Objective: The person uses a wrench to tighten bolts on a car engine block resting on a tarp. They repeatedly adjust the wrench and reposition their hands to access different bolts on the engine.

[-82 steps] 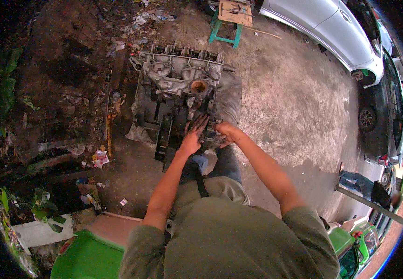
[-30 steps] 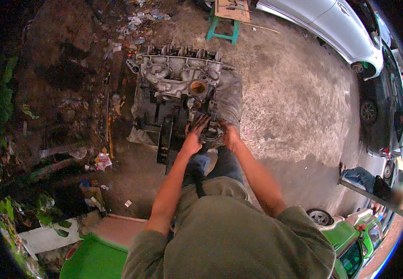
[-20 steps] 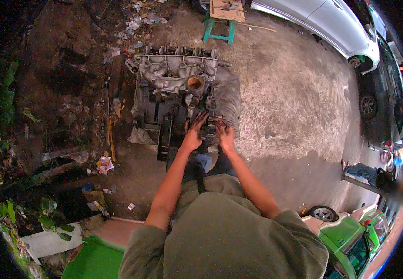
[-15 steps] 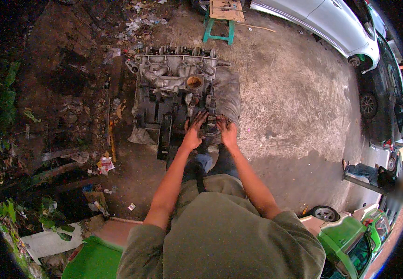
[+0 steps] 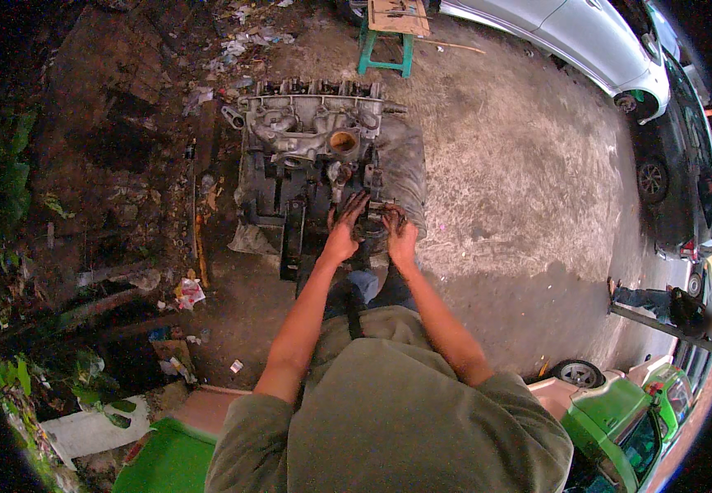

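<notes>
A greasy metal engine (image 5: 311, 127) with a cast manifold lies on a dark cloth (image 5: 401, 156) in front of me. At its near side, my left hand (image 5: 346, 230) has blackened fingers closed against a dark metal part (image 5: 374, 220). Just across from it, my right hand (image 5: 399, 233) bends its fingers round the right side of the same part. The fingertips partly hide the part, so its exact kind is unclear. A long black metal piece (image 5: 293, 234) stands left of my left hand.
A green stool (image 5: 386, 53) with a board and tools on it stands beyond the engine. Cars line the right side, a silver one (image 5: 553, 37) at the far end. Litter and soil (image 5: 126, 189) cover the left. A person (image 5: 660, 304) is at the right.
My hands stay at the same spot by the engine's near side. The right fingers have shifted slightly, and a thin light edge now shows between the hands.
</notes>
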A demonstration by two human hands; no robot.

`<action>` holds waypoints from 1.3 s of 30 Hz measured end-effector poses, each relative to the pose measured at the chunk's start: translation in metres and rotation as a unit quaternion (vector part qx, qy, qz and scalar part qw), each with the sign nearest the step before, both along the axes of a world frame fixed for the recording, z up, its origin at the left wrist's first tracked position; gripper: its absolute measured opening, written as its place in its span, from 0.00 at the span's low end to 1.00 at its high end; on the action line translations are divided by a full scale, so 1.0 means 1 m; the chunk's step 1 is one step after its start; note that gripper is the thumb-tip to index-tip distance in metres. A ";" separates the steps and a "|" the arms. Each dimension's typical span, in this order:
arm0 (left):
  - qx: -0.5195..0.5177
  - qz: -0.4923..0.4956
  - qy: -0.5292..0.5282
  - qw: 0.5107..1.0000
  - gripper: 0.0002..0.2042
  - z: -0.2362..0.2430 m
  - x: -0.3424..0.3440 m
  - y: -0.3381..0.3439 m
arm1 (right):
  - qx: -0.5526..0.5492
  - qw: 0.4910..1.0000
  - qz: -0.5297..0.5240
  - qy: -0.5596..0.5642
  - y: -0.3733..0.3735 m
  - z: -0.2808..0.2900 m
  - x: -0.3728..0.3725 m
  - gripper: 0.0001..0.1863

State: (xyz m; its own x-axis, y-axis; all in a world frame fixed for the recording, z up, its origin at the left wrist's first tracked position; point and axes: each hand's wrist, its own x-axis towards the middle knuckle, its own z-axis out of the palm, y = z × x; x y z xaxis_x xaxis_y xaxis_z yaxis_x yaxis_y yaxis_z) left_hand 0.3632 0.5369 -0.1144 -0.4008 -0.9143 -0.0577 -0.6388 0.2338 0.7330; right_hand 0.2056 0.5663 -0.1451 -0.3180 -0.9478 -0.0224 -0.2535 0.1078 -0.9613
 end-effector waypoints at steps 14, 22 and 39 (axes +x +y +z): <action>-0.023 0.004 -0.011 1.000 0.47 -0.002 0.000 0.001 | 0.088 0.996 0.032 0.004 -0.030 0.011 -0.015 0.12; -0.003 0.001 -0.015 1.000 0.42 0.000 0.000 0.000 | 0.065 0.994 0.073 0.057 -0.044 -0.010 -0.027 0.13; -0.110 0.073 -0.138 0.982 0.21 -0.018 -0.035 -0.014 | -0.104 0.949 -0.066 -0.290 -0.060 0.040 -0.002 0.11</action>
